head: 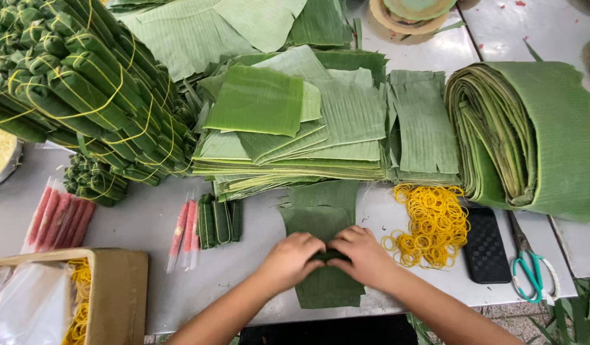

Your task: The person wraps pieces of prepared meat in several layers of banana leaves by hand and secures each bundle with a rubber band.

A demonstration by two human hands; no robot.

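My left hand (294, 257) and right hand (362, 252) are curled together, pinching a small dark-green leaf roll (330, 256) on a banana leaf strip (325, 287) at the tabletop's (148, 223) near edge, with yellow rubber bands (432, 223) just to the right.

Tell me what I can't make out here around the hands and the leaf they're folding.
Head view only:
- What sits inside the folded leaf: hidden under the left hand and right hand.
- Fingertips: curled under, out of sight.
- Cardboard box: cut off by the bottom edge.
- Scissors: blade partly under the leaf roll.
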